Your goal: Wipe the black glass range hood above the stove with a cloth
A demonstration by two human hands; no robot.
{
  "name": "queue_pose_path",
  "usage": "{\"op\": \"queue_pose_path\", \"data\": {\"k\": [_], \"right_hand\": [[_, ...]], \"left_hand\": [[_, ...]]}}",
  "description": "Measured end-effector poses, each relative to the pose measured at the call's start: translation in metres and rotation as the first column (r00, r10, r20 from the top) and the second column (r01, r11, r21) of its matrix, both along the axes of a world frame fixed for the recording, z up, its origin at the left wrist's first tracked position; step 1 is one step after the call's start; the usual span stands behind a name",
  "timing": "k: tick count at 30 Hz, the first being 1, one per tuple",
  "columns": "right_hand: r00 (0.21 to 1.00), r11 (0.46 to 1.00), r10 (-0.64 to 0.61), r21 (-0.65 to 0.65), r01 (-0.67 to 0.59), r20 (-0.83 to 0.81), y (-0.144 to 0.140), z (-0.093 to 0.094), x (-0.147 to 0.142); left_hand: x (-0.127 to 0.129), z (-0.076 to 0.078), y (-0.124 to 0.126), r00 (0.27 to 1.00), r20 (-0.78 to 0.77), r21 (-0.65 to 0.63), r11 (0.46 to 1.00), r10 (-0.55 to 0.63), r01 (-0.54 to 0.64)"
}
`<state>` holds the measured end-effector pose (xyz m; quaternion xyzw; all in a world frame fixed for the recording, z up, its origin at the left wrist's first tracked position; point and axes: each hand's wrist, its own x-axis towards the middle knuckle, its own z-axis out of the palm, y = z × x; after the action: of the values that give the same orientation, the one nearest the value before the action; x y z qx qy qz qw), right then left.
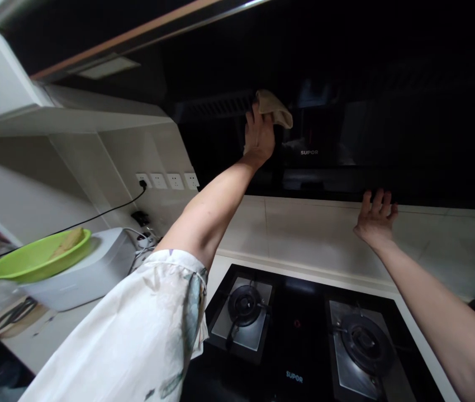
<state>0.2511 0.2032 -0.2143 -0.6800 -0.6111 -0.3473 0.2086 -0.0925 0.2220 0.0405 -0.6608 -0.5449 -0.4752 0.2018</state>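
Your left hand (pixel 259 135) is gripping a beige cloth (pixel 274 108) against the black range hood (pixel 346 128); your right hand (pixel 375 219), fingers spread, is touching its lower edge.

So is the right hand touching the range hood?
Touching. The head view shows the right hand with its fingertips pressed on the lower edge of the hood, with no gap visible.

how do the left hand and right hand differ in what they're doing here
The left hand presses a beige cloth against the black range hood, while the right hand holds nothing. The left hand is raised high on the hood's front panel; the right hand sits lower, fingers spread at the hood's bottom edge. Both hands touch the hood, above the stove.
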Motion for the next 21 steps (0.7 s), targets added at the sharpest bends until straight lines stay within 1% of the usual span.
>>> {"op": "queue_pose_path", "data": {"k": [2, 3, 6, 8, 13, 18, 21], "right_hand": [[1.000, 1.000, 0.007, 0.004, -0.007, -0.010, 0.002, -0.002, 0.001], [1.000, 1.000, 0.012, 0.012, -0.012, -0.010, 0.003, -0.002, 0.001], [1.000, 0.999, 0.027, 0.047, -0.027, 0.003, 0.004, -0.004, 0.002], [1.000, 0.998, 0.023, 0.050, -0.023, 0.006, 0.004, -0.004, 0.002], [1.000, 0.999, 0.000, 0.045, -0.001, 0.015, 0.003, -0.003, 0.001], [1.000, 0.999, -0.022, 0.030, 0.022, 0.022, 0.003, -0.004, 0.001], [1.000, 1.000, -0.011, 0.027, 0.011, 0.022, 0.002, -0.003, 0.001]], "left_hand": [[0.000, 0.003, 0.001, 1.000, -0.009, -0.007, 1.000, 0.010, -0.011], [0.001, 0.002, 0.002, 1.000, -0.019, -0.021, 1.000, 0.008, -0.009], [0.004, -0.006, 0.002, 0.998, -0.053, -0.045, 0.999, 0.019, -0.022], [0.006, -0.010, 0.002, 0.999, -0.044, -0.044, 0.999, 0.020, -0.022], [0.007, -0.006, 0.003, 1.000, -0.013, -0.016, 1.000, 0.002, -0.002], [0.007, -0.013, 0.010, 0.995, -0.097, 0.002, 1.000, 0.022, -0.021], [0.010, -0.010, 0.010, 0.987, -0.142, 0.015, 0.997, 0.078, -0.077]]}}
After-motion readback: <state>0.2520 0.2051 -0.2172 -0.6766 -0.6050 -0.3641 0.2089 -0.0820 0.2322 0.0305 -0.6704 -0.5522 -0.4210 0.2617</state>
